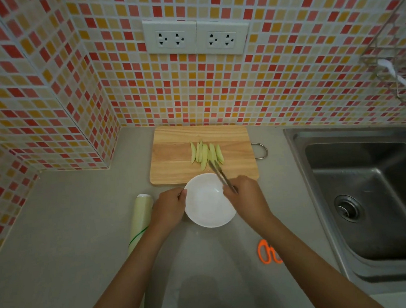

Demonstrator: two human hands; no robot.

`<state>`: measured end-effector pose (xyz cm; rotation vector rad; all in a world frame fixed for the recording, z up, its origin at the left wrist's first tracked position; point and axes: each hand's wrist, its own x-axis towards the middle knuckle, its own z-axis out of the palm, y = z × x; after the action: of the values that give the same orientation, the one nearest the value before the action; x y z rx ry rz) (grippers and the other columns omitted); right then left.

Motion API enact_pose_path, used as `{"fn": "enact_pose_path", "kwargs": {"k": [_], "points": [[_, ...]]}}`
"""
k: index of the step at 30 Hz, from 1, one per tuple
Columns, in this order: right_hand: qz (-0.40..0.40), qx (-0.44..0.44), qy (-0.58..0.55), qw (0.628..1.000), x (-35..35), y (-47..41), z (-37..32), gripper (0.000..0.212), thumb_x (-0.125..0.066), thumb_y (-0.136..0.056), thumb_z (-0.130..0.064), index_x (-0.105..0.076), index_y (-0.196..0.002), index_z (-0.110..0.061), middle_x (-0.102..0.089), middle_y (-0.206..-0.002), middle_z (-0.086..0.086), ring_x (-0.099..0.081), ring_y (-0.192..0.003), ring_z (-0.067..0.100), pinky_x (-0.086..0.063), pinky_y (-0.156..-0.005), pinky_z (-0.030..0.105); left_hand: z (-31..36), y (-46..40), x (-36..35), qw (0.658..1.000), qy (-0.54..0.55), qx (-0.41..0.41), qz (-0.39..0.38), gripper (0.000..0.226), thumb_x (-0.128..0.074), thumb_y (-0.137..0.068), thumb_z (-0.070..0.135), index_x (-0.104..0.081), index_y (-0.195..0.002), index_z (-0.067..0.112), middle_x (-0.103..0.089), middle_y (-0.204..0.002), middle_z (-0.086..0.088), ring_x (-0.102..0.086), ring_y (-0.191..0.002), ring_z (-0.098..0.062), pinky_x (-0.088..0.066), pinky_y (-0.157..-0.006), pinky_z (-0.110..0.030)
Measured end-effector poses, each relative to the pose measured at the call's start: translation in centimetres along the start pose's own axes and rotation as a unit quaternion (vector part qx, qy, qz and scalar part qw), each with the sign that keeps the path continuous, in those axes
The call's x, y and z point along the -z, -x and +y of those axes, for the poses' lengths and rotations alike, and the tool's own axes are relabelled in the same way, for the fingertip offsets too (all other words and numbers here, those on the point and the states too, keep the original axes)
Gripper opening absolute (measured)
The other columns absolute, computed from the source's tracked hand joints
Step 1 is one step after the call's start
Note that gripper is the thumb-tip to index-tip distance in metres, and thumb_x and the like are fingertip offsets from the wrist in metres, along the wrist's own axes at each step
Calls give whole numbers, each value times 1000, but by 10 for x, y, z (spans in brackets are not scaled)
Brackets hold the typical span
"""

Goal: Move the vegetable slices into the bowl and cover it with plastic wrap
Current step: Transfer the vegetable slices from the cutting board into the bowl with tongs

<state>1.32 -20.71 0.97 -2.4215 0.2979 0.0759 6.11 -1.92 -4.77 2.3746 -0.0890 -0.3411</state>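
While nothing lies yet in the white bowl [209, 200], barely begun as a task: all vegetable slices [206, 153] in a row on the wooden cutting board [202, 154], just behind the bowl. Left hand [168, 205] curled round the bowl's left rim, steadying it on the tabletop [70, 223]. Right hand [245, 196] at the bowl's right rim, closed round metal tongs [219, 174], tips reaching over the bowl's far edge to the nearest slices. Whether the tips already pinch a slice, impossible to tell.

Left to do, by the look of it: every slice to carry across, then wrapping. Roll of plastic wrap [140, 218] lying unopened left of the bowl, partly behind the left forearm. Orange-handled scissors [267, 251] to the right of the bowl and nearer the viewer, blades hidden under the right forearm.

Exact count of slices hard to make out, several overlapping. Sink [368, 190] far right of the bowl, cut off by the frame edge; wire rack [393, 73] on the wall above it blurred, contents unclear.
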Motion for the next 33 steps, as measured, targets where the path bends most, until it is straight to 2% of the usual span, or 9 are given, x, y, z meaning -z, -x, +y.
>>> {"fn": "enact_pose_path", "kwargs": {"k": [3,5,10,13,16,18,22,27,33], "points": [[-30,35,46,998,-9,40,6,23,-52,-91,-22,-55,-72,-10,-49,-74,5,-50,-68,21,-36,-60,31,1,0,1,1000,-2,-2,-1,37,-38,-100,28,-70,-100,12,-72,-95,-6,-64,-90,-26,-52,-84,-41],[-49,27,80,995,-13,54,12,23,-49,-93,-25,-62,-88,-6,-55,-86,10,-56,-77,23,-43,-67,31,2,0,1,1000,0,-4,-1,37,-38,-100,27,-71,-104,12,-72,-99,-6,-64,-93,-26,-52,-86,-41],[-64,12,137,988,-14,57,18,29,-47,-94,-31,-62,-98,-7,-54,-91,8,-59,-84,24,-39,-67,29,1,0,1,1000,-4,-1,-4,36,-38,-100,26,-71,-101,11,-72,-95,-8,-64,-88,-28,-52,-82,-41],[-31,25,123,992,-4,42,14,28,-50,-92,-34,-64,-96,-9,-53,-87,7,-57,-79,23,-36,-63,28,1,0,1,1000,-9,0,-5,36,-38,-100,26,-71,-103,11,-72,-99,-8,-64,-93,-28,-52,-86,-42],[27,5,82,996,10,5,9,26,-55,-90,-28,-62,-81,-5,-48,-77,5,-49,-69,21,-30,-59,27,1,0,1,1000,-10,2,-6,36,-38,-100,26,-70,-103,11,-72,-101,-8,-64,-93,-27,-52,-86,-43],[31,-31,106,993,15,-24,9,25,-55,-88,-23,-55,-71,-5,-49,-74,8,-49,-67,24,-30,-55,27,1,-1,1,1000,-8,5,-7,36,-38,-100,26,-70,-103,11,-72,-100,-7,-64,-93,-27,-52,-86,-43],[-23,-72,167,983,11,-63,9,18,-55,-87,-15,-63,-84,0,-52,-76,8,-51,-70,25,-34,-57,27,1,0,1,1000,3,11,-8,36,-38,-100,26,-70,-102,10,-72,-99,-7,-64,-92,-26,-52,-86,-43],[-26,-63,165,984,2,-79,2,18,-57,-85,-16,-54,-72,-5,-51,-72,4,-51,-70,25,-32,-53,27,1,0,1,1000,-3,6,-7,36,-38,-100,26,-71,-105,12,-72,-101,-6,-64,-93,-26,-53,-86,-44],[-20,-69,162,984,-4,-82,2,16,-58,-86,-15,-63,-88,0,-66,-93,14,-63,-86,31,-35,-59,29,1,-1,-1,1000,-12,3,-2,35,-38,-100,26,-70,-107,13,-72,-104,-7,-64,-95,-26,-52,-86,-41]]}}
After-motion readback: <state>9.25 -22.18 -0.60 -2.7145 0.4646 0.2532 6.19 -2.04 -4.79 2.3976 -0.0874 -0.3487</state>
